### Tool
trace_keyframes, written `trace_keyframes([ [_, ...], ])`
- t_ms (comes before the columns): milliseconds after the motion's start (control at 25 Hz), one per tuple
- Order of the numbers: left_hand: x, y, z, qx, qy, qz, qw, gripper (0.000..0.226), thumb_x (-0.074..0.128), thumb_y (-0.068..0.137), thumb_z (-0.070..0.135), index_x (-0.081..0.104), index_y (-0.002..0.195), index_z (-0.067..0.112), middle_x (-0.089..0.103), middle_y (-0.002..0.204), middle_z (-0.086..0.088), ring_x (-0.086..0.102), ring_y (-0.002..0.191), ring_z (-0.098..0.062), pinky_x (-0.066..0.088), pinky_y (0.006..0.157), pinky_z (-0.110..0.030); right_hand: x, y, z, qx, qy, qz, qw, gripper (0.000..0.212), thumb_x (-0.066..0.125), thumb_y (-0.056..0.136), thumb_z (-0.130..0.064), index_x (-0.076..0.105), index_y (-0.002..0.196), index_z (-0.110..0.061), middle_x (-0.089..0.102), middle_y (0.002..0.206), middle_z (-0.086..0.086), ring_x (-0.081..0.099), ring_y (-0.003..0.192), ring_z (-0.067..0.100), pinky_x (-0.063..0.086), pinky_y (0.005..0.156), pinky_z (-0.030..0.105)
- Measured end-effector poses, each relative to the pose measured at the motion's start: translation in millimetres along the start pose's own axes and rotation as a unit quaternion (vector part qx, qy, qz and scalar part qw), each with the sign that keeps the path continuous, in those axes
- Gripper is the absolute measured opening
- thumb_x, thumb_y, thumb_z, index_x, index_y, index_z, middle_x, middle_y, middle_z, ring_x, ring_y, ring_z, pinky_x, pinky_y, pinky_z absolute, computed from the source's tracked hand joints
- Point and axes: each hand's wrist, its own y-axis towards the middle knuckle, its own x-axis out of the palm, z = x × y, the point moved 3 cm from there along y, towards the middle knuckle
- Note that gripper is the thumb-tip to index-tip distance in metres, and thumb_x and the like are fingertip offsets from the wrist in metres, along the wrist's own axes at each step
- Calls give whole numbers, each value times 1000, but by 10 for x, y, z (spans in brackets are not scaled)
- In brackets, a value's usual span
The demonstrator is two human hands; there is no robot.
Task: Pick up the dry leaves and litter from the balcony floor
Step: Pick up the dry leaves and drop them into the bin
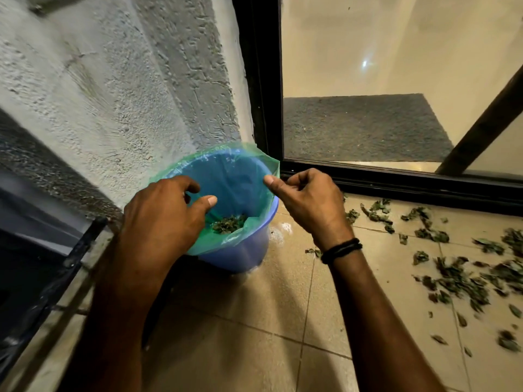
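So, right hand (307, 199): thumb and forefinger pinch the edge of the green liner (249, 157) at the bucket's right rim; the other fingers are curled in.
Wristband (341, 248): black cords round the right wrist.
Left hand (167, 219): over the bucket's near-left rim, fingers curled and thumb stretched across the opening (whether it grips the liner there I cannot tell).
Green liner: thin translucent plastic, folded out over the rim and draped down the near side.
Blue bucket (243, 250): upright in the far-left corner of the balcony floor (254, 321), just beside the wall and the door frame.
Leaves in the bucket (227, 223): a small dark clump at the bottom, inside the liner.
Dry leaves (464, 278): scattered over the beige tiles along the floor's right edge, well apart from the bucket; a few lie near the door track.
Wall (113, 94): rough white plaster, behind the bucket.
Door frame (266, 80): black, with glass to its right.
Mat (362, 128): dark, seen through the glass.
Railing (70, 256): dark bars at the floor's left edge.
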Motion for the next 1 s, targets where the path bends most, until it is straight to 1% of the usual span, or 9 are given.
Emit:
trace_keyframes([
  [120,42,-57,-177,-27,84,-56,995,42,71,86,48,65,118,21,69,114,-11,63,108,-32,46,90,-38,189,-70,88,11,30,-24,999,37,72,77,-57,64,87,-23,69,84,-10,66,82,13,57,76,39],
  [240,63,-129,-280,-38,105,-77,991,23,73,84,28,60,104,24,70,103,-7,62,101,-31,43,81,-35,169,-23,217,41,50,13,998,13,68,82,-33,66,78,-21,70,75,-7,67,75,15,59,74,41],
  [360,50,-158,-357,-55,128,-95,986,21,69,82,17,55,96,25,68,99,-3,62,98,-29,39,74,-31,108,-3,364,62,51,22,997,14,68,84,-28,66,73,-20,70,71,-3,68,73,18,59,75,42],
  [440,86,-153,-400,-63,168,-136,974,20,68,84,26,55,99,24,67,100,-4,62,99,-29,42,76,-31,143,3,459,77,35,16,996,15,70,84,-26,65,72,-18,70,70,-2,69,74,20,58,76,42],
  [560,208,-186,-413,-56,236,-228,943,30,64,89,44,59,103,18,64,100,-7,62,95,-26,48,76,-31,260,5,546,86,24,-1,996,13,72,83,-24,67,73,-17,70,71,-1,69,76,21,59,74,44],
  [680,293,-260,-371,-74,213,-289,930,41,69,86,53,61,99,15,66,93,-6,67,88,-22,56,77,-32,270,0,617,86,34,-13,996,13,72,83,-25,68,74,-17,71,73,-1,69,77,20,60,73,45],
  [800,240,-350,-204,-78,174,-321,928,52,73,76,64,63,88,15,72,79,-4,71,77,-19,60,79,-34,107,4,729,81,38,2,996,12,70,86,-26,69,77,-19,72,80,-1,69,81,20,59,80,43],
  [880,190,-449,-53,-52,156,-368,915,57,70,72,71,66,79,15,72,66,0,71,64,-15,60,70,-29,-65,13,848,86,46,22,995,9,68,88,-24,70,81,-19,72,81,0,70,78,18,59,79,40],
  [1000,342,-738,359,54,129,-458,878,60,60,80,72,71,67,14,70,57,7,67,54,-4,50,62,-21,-250,78,1146,103,34,50,993,4,67,89,-20,70,87,-18,73,84,1,70,79,17,59,79,38],
])
